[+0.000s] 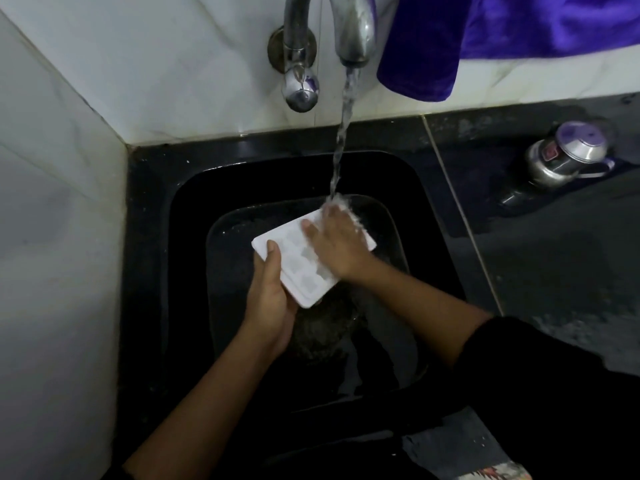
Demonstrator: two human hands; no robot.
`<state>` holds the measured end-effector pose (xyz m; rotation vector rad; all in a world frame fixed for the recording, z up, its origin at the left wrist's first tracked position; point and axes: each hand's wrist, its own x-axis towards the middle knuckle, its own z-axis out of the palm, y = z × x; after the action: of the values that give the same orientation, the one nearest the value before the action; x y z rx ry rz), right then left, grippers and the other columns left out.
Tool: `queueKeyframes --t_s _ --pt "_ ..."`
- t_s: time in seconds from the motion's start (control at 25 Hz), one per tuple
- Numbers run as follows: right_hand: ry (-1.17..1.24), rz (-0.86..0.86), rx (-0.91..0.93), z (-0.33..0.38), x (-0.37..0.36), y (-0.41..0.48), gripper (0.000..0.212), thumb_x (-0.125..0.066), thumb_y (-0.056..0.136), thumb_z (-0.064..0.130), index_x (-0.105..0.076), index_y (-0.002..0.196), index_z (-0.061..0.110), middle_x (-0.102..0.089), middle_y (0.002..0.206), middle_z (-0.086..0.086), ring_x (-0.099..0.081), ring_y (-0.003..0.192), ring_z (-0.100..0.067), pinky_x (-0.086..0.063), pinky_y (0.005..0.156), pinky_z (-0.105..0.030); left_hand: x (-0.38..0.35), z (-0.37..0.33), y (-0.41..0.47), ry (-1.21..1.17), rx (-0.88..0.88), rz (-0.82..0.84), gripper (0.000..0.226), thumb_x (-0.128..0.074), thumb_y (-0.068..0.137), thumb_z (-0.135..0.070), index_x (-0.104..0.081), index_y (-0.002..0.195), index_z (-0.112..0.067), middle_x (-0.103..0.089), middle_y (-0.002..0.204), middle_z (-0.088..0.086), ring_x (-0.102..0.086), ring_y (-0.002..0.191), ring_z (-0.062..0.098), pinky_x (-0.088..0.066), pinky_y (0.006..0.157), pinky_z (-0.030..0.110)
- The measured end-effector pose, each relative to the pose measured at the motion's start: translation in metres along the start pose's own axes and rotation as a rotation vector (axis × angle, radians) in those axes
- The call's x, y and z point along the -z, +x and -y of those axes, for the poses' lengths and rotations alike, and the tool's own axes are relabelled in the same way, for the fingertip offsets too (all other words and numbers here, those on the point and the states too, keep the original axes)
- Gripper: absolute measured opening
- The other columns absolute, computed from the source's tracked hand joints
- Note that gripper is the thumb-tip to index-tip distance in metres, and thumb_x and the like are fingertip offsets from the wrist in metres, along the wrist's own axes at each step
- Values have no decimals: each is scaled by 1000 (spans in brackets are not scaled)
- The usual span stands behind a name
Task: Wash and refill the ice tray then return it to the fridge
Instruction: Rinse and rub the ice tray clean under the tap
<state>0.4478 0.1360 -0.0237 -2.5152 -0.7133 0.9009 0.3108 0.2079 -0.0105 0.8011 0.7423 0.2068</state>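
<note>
A white ice tray [294, 261] is held tilted over the black sink [152, 209], its cells facing up. My left hand [270, 296] grips the tray's near left edge, thumb on top. My right hand [332, 244] lies flat across the tray's right half with straight fingers. Water runs from the steel tap [353, 32] in a stream [341, 140] that lands on my right fingertips and the tray's far corner.
A purple cloth [485, 39] hangs on the wall right of the tap. A steel lidded container [564, 157] stands on the dark counter at right. White marble walls close in the left and back. The tap's knob [299, 84] sits left of the spout.
</note>
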Motion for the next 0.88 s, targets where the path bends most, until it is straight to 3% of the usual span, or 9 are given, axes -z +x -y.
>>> queueKeyframes --t_s 0.12,0.2,0.36,0.44,0.56,0.68,0.76,0.8,0.88 --pt "136 -80 -303 -16 31 22 78 -19 107 59 -9 165 8 -5 171 -24 -6 159 -38 -6 126 -56 -15 6 -17 38 -9 2 64 -52 96 -54 -49 150 -19 -69 137 10 -69 124 29 -58 100 47" --pt "27 -26 -179 -1 21 9 86 -9 101 64 -4 165 6 -4 170 -28 -6 158 -40 -5 127 -54 -16 4 -10 19 -12 -30 67 -52 95 -54 -49 151 -16 -69 138 13 -67 125 31 -54 106 54" --pt "94 95 39 16 -8 -11 78 -21 107 62 -3 166 13 3 175 -7 6 161 -21 5 128 -48 -4 -3 5 -28 -30 -29 65 -49 103 -55 -45 154 -14 -65 142 14 -64 130 31 -49 111 53" --pt "85 -55 -87 2 3 10 82 -23 105 66 -13 165 11 -10 173 -11 -6 160 -27 -2 127 -53 -7 -1 -3 12 -45 -16 64 -51 102 -53 -45 154 -16 -66 141 12 -65 129 31 -52 107 50" --pt "90 -128 -317 -12 20 26 102 -8 91 81 -20 163 10 -15 170 -18 -11 158 -35 -6 126 -59 -8 1 -7 42 -75 6 68 -55 97 -54 -44 154 -18 -66 141 11 -64 130 33 -52 107 51" --pt "37 -17 -37 16 -6 -5 86 -18 103 69 -10 166 11 -4 173 -14 -2 160 -29 -3 128 -52 6 -9 12 -38 -55 35 90 -67 90 -66 -42 157 -12 -57 151 17 -55 140 36 -41 119 55" --pt "-28 44 127 14 -15 -27 81 -18 106 64 -5 166 11 -1 174 -9 1 161 -24 -1 129 -49 17 -12 21 -81 -63 20 82 -57 96 -63 -41 157 -10 -55 153 16 -54 142 33 -38 121 53" --pt "-29 12 121 6 -10 -25 82 -18 106 65 -6 166 10 -4 174 -10 -1 161 -25 -3 128 -50 18 -11 21 -92 -64 13 79 -54 97 -61 -41 157 -11 -55 154 15 -54 141 32 -42 118 51" --pt "21 -27 -121 -15 6 -8 87 -19 104 69 -9 165 8 -5 174 -13 -2 160 -28 -3 128 -53 16 -8 16 -71 -81 27 81 -55 96 -62 -39 158 -13 -56 153 13 -56 140 30 -47 113 48"
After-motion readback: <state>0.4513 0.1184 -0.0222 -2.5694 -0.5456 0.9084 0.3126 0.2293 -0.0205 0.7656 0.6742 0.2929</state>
